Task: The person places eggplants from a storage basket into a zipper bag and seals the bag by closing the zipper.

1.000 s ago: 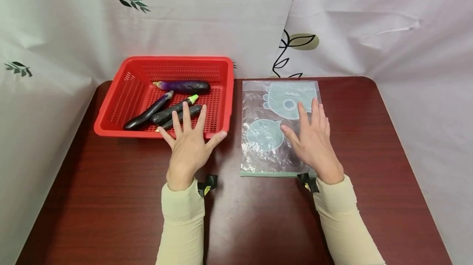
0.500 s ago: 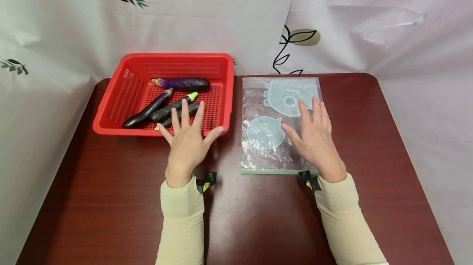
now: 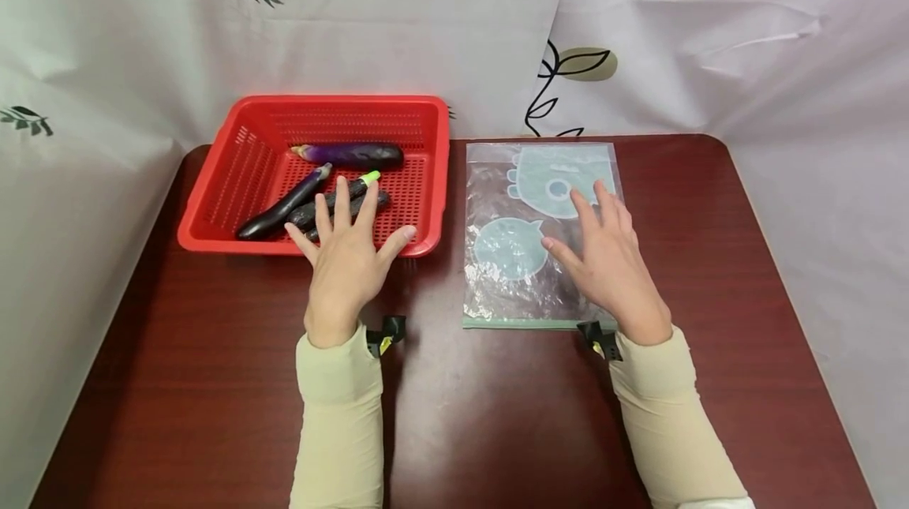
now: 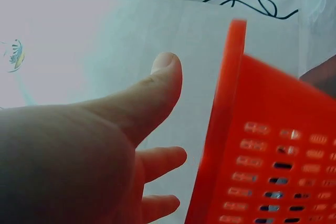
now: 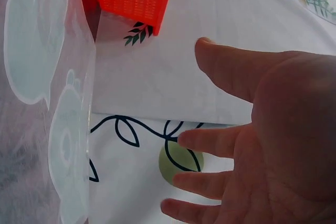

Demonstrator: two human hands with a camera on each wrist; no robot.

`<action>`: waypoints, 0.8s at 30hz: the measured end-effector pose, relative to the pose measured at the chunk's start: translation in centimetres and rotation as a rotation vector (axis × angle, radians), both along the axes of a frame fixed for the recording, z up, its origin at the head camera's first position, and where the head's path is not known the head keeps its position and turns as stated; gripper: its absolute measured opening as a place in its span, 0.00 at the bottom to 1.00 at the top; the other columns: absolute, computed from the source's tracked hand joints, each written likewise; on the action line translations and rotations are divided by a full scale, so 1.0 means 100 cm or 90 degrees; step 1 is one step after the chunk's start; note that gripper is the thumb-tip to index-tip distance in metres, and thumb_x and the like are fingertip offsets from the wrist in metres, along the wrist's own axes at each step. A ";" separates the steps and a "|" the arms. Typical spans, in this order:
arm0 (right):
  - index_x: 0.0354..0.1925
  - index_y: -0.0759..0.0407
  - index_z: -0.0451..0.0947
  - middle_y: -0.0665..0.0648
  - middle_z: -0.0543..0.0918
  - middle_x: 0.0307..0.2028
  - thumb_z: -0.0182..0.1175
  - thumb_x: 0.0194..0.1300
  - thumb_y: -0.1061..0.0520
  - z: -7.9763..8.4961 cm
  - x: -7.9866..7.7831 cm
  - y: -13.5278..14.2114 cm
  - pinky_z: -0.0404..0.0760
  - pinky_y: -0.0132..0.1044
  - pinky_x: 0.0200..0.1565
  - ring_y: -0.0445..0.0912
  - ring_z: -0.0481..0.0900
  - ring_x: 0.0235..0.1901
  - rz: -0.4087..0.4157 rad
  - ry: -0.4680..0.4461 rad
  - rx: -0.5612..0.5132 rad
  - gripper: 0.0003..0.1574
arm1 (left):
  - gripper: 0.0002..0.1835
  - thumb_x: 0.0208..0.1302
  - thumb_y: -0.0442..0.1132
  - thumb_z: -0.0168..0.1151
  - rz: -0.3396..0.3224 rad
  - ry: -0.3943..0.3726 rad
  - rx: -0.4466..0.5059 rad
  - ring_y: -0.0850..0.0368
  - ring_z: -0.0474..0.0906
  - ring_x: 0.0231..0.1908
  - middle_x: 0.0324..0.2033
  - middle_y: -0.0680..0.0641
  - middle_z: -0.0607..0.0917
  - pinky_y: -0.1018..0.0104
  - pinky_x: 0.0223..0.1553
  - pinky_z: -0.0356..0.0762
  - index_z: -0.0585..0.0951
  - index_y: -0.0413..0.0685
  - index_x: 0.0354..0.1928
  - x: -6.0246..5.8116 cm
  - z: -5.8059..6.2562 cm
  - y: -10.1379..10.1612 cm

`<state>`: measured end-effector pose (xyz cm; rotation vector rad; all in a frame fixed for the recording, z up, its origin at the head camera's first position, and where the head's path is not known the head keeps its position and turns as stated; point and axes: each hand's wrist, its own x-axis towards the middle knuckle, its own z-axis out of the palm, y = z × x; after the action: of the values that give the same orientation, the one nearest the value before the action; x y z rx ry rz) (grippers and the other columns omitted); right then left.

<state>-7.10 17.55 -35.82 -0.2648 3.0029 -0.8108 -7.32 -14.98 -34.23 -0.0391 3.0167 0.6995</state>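
My left hand (image 3: 344, 264) hovers with spread fingers above the near edge of a red plastic basket (image 3: 436, 177), holding nothing. Inside the basket lie a purple eggplant (image 3: 351, 155) at the back, a slim dark eggplant (image 3: 284, 205) slanting at the left, and two dark, rough-looking pieces (image 3: 307, 215) partly hidden behind my fingers; one has a bright green end. My right hand (image 3: 614, 268), fingers spread and holding nothing, is over the right part of a clear zip bag (image 3: 490, 193) with pale blue cartoon prints. In the right wrist view the bag (image 5: 31, 129) stands apart from the fingers.
Both basket and bag rest on a dark red wooden table (image 3: 213, 383), near its back edge. A white curtain (image 3: 398, 20) printed with leaves hangs behind and along both sides. Small black wrist cameras are strapped at both cuffs.
My left hand has shifted slightly left and forward, now covering more of the dark pieces. The right hand has barely moved. The whole head view has shifted slightly upward.
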 end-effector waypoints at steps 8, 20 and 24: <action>0.75 0.65 0.58 0.73 0.55 0.73 0.63 0.70 0.46 0.001 0.001 0.001 0.48 0.64 0.71 0.69 0.51 0.73 0.041 -0.024 0.018 0.46 | 0.46 0.68 0.70 0.49 0.025 -0.005 -0.008 0.29 0.31 0.76 0.79 0.39 0.40 0.24 0.60 0.13 0.51 0.58 0.80 -0.007 -0.001 -0.016; 0.68 0.65 0.68 0.69 0.71 0.62 0.68 0.65 0.52 -0.003 0.003 0.004 0.66 0.60 0.63 0.65 0.65 0.62 0.090 -0.043 0.046 0.39 | 0.46 0.68 0.70 0.48 0.027 -0.013 -0.003 0.28 0.38 0.75 0.79 0.38 0.44 0.24 0.61 0.14 0.53 0.55 0.80 -0.019 -0.002 -0.027; 0.67 0.65 0.70 0.69 0.72 0.60 0.70 0.63 0.54 -0.005 0.003 0.003 0.68 0.58 0.61 0.64 0.67 0.61 0.109 -0.052 0.041 0.39 | 0.45 0.69 0.69 0.49 0.039 0.003 -0.006 0.25 0.44 0.74 0.77 0.36 0.51 0.24 0.60 0.13 0.56 0.52 0.79 -0.023 -0.006 -0.034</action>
<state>-6.81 17.83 -36.29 -0.4684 2.8747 -0.6902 -9.64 -18.33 -34.81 -0.1316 3.0360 0.6906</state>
